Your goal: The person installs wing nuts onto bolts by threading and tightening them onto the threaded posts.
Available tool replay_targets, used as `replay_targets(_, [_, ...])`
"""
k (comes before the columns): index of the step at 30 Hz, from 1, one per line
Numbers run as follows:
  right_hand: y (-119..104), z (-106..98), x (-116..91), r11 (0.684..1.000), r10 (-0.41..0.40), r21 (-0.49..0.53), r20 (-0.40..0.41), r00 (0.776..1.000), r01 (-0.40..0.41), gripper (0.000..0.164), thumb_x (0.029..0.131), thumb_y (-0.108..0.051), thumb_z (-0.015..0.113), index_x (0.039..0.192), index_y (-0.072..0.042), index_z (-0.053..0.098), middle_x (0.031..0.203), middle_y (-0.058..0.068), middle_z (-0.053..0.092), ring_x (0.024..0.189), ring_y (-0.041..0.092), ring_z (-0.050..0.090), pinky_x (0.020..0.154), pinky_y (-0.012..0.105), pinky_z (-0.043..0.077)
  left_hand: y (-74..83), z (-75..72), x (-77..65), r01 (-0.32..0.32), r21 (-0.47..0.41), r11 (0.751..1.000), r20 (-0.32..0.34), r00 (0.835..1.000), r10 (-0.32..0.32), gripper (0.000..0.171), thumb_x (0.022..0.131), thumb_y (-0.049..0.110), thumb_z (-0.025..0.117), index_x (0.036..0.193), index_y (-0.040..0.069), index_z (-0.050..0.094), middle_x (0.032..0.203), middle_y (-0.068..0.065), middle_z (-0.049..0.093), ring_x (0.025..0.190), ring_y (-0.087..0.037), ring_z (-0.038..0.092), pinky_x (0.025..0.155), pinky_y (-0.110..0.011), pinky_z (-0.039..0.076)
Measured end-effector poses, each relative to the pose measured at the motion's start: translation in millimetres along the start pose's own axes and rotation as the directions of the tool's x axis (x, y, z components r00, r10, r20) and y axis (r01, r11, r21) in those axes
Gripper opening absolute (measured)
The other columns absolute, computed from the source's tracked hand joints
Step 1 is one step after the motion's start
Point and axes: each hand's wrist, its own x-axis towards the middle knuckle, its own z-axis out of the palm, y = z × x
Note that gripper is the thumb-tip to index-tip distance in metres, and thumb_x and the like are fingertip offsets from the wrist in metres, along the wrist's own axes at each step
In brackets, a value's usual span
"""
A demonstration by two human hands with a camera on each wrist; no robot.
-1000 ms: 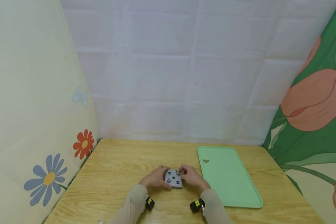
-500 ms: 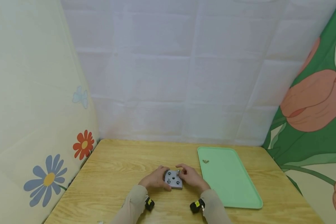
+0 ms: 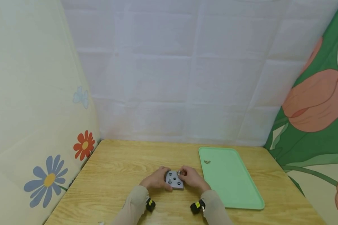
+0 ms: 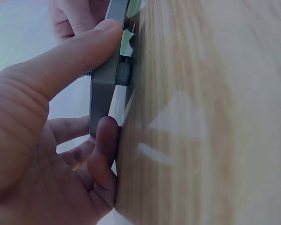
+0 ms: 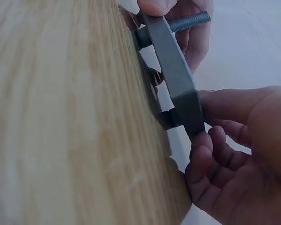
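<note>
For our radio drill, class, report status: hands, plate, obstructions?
Left hand grips metal plate. Right hand pinches small metal piece at plate's far right corner. No obstruction visible.

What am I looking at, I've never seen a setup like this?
No machine here: just a person's bare left hand and right hand. The wide picture comes from a camera on the head, the close-ups from one on each wrist. On the light-brown wood-grain table lies a pale-green rounded rectangular tray holding a small brass-coloured metal piece. The left hand grips a flat grey metal plate with holes; a grey threaded metal bolt sticks up from it. The right hand pinches a small shiny metal part at the plate's far right corner, mostly hidden.
</note>
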Motion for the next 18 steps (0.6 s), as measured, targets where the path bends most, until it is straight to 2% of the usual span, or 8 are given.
replay_targets(5, [2.0,0.7,2.2,0.999,0.031,0.022,0.000,1.000,-0.031,0.008,0.080,-0.014,0.061,0.085,-0.016,0.055,0.074,-0.001,0.049,0.067,0.014,0.046,0.056,0.029,0.038,-1.1,0.9,1.2,0.000,-0.002,1.000,-0.004,1.000,0.000,0.084,0.064,0.042,0.075,0.130,0.008,0.038,0.116,-0.003,0.041,0.100,-0.015,0.044,0.085,-0.036,0.036])
replay_targets(10, [2.9,-0.7,1.4,0.992,0.052,0.117,0.012,0.999,-0.053,0.015,0.083,-0.003,0.048,0.091,-0.013,0.057,0.078,0.002,0.051,0.071,0.016,0.047,0.059,0.031,0.039,-1.8,0.8,1.5,0.001,-0.003,1.000,-0.007,1.000,-0.001,0.084,0.064,0.042,0.075,0.131,0.008,0.037,0.116,-0.003,0.040,0.099,-0.015,0.044,0.085,-0.037,0.036])
replay_targets(13, [2.6,-0.8,0.8,0.985,0.069,0.157,0.013,0.998,-0.070,0.017,0.088,-0.004,0.042,0.092,-0.011,0.057,0.080,0.002,0.053,0.072,0.016,0.049,0.061,0.031,0.040,-1.6,0.5,1.2,0.007,0.002,1.000,-0.006,1.000,-0.007,0.084,0.064,0.042,0.075,0.131,0.008,0.037,0.116,-0.002,0.041,0.099,-0.013,0.044,0.085,-0.036,0.036])
replay_targets(18, [3.0,-0.3,-0.2,0.991,0.056,0.120,0.000,0.998,-0.056,0.009,0.089,-0.013,0.049,0.095,-0.013,0.056,0.077,0.001,0.053,0.068,0.014,0.048,0.058,0.029,0.040,-1.3,1.3,1.2,0.016,0.008,1.000,-0.003,1.000,-0.016,0.083,0.064,0.042,0.075,0.131,0.009,0.037,0.114,-0.001,0.041,0.099,-0.013,0.043,0.084,-0.035,0.036])
